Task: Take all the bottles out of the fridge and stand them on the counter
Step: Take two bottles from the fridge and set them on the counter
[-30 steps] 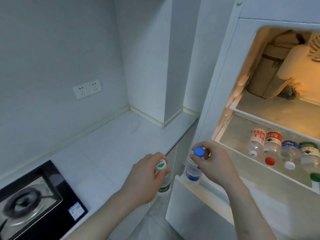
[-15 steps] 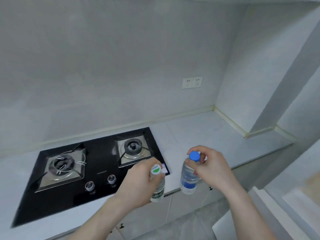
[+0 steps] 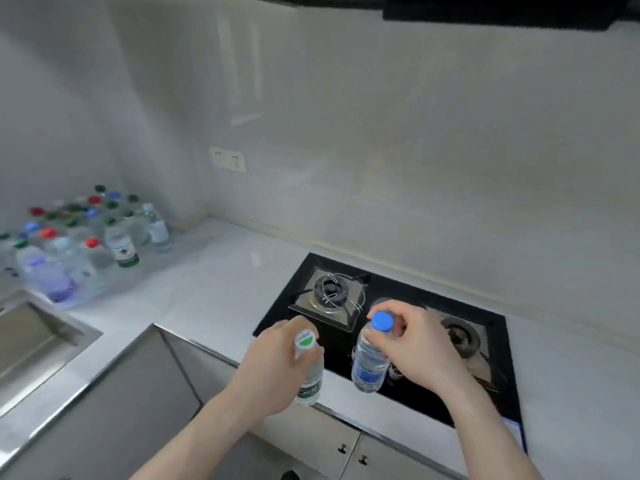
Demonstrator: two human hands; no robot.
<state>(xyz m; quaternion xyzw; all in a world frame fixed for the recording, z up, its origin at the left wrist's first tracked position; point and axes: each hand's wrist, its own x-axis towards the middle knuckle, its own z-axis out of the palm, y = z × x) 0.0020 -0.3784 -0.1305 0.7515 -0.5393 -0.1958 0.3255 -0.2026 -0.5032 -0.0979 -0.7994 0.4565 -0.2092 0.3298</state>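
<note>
My left hand (image 3: 273, 368) grips the neck of a clear bottle with a green-and-white cap (image 3: 309, 372), held upright in the air over the counter's front edge. My right hand (image 3: 415, 348) pinches a blue-capped bottle (image 3: 369, 362) by its neck, hanging upright in front of the stove. Several bottles (image 3: 79, 237) with red, green and blue caps stand together in the counter's far left corner. The fridge is out of view.
A black two-burner gas stove (image 3: 381, 306) sits in the white counter (image 3: 214, 282) under my hands. A steel sink (image 3: 31, 341) lies at the left. Wall sockets (image 3: 228, 159) are on the back wall. Cabinet doors (image 3: 311, 434) run below.
The view has swung left from the fridge across the counter to the stove and the bottle cluster. Both hands keep their bottles, held the same way.
</note>
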